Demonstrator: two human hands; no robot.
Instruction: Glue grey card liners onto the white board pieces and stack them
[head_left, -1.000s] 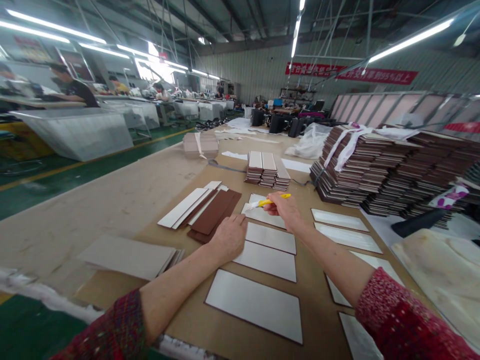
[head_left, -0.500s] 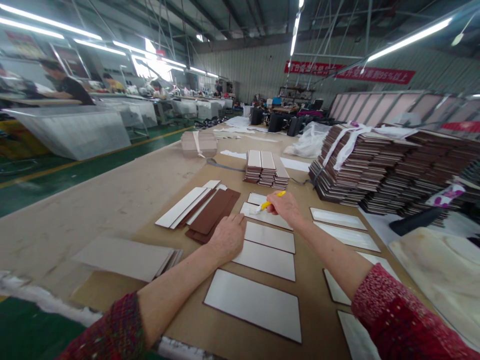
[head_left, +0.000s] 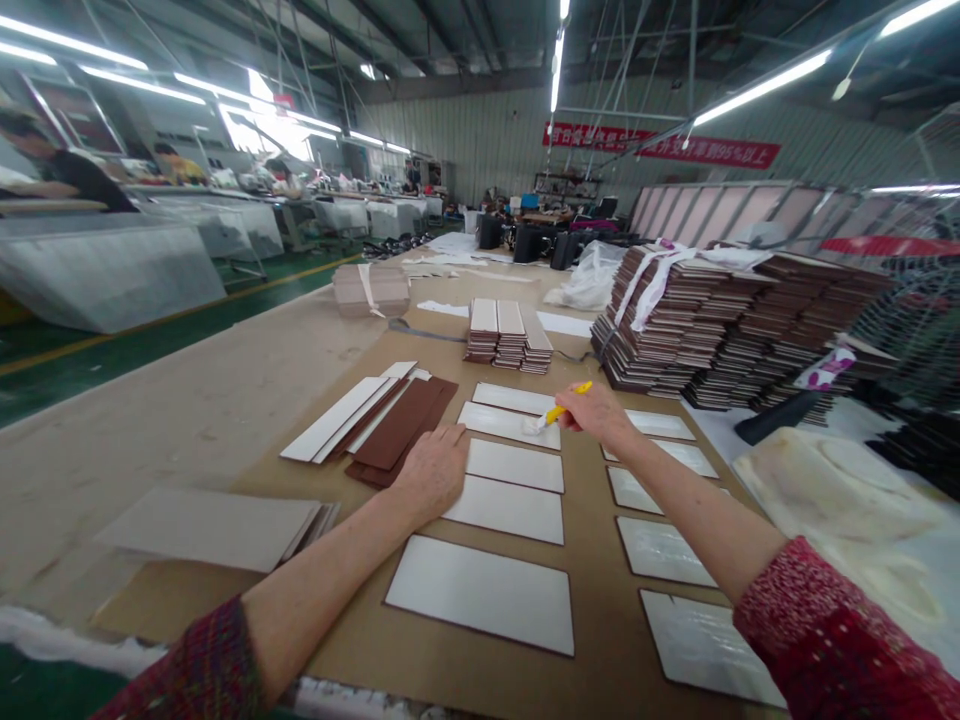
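Note:
My right hand [head_left: 600,415] grips a yellow-handled brush [head_left: 557,412] whose pale tip rests on a white rectangular panel [head_left: 507,423] in the far part of the left column. My left hand [head_left: 433,472] lies knuckles-up with fingers curled, pressing on the left edge of the white panels [head_left: 514,465] beside it. Several white panels with brown rims lie in two columns on a brown cardboard sheet [head_left: 592,560]. A loose pile of brown and white strips [head_left: 382,425] lies just left of my left hand.
Small stacks of strips [head_left: 508,335] stand beyond the panels, and a big bundle of stacked brown boards [head_left: 720,320] fills the right back. Grey card sheets [head_left: 217,525] lie at the near left. White cloth [head_left: 832,490] lies at the right. People work at distant tables [head_left: 67,180].
My right hand with the brush has slid to the right along the far panel. The view has shifted right, so more of the right column of panels shows. My left hand stays put.

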